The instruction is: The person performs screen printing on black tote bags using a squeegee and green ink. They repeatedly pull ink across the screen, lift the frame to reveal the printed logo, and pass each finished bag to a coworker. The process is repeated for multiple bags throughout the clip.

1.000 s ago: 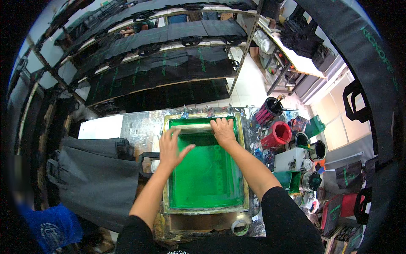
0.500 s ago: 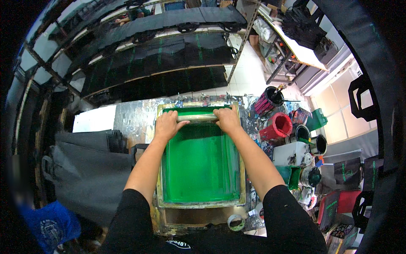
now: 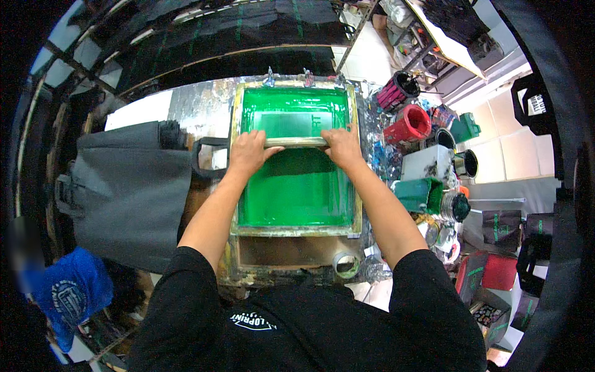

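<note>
A squeegee [image 3: 294, 142] lies crosswise over a screen-printing frame [image 3: 291, 232] with a worn wooden rim. My left hand [image 3: 249, 154] wraps its left end, thumb along the near side. Around the right end, the fingers of my right hand [image 3: 342, 147] are closed. Green ink [image 3: 285, 198] covers the mesh, darker in a band just on my side of the squeegee. Beyond the blade the mesh is shiny, and a faint rectangular design shows there. The squeegee's lower edge is hidden. Metal clamps [image 3: 308, 77] stand at the frame's far edge.
Black fabric bags [image 3: 133, 192] are piled at left, by a person in a blue shirt [image 3: 71, 291]. A red pot [image 3: 412, 122], a green container [image 3: 418, 195] and several cans crowd the right. A tape roll [image 3: 346, 265] sits near me. Loaded racks [image 3: 217, 62] stand behind.
Both hands have drawn the squeegee toward me, from the frame's far end to roughly a third of the way down. My view has tilted, so the table appears higher.
</note>
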Motion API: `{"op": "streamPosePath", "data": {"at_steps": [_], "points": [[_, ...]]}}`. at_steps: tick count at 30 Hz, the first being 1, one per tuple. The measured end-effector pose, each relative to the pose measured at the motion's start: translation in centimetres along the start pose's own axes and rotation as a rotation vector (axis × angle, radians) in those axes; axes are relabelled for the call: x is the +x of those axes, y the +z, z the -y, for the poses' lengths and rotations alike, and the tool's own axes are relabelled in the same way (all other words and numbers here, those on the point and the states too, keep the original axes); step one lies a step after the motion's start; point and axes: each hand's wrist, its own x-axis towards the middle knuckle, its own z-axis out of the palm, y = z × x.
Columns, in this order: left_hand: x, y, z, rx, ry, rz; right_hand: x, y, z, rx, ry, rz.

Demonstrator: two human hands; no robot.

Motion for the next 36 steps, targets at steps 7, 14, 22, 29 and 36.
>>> {"op": "streamPosePath", "data": {"at_steps": [7, 14, 22, 29, 36], "points": [[-8.5, -1.5, -2.9, 0.000, 0.041, -0.059, -8.6, 0.2, 3.9, 0.005, 0.003, 0.003], [-16.6, -3.7, -5.8, -0.009, 0.070, -0.036, -17.3, 0.5, 7.9, 0.068, -0.001, -0.033], [-19.4, -4.6, -6.6, -0.097, 0.026, -0.007, -19.5, 0.1, 9.0, 0.078, 0.021, 0.017], [-26.5, -4.2, -2.8, -0.098, -0.167, -0.110, -21.3, -1.2, 9.5, 0.042, -0.085, -0.084], [-28.8, -0.9, 1.0, -0.181, -0.435, 0.122, -22.3, 1.7, 13.6, 0.024, 0.001, -0.182]]}}
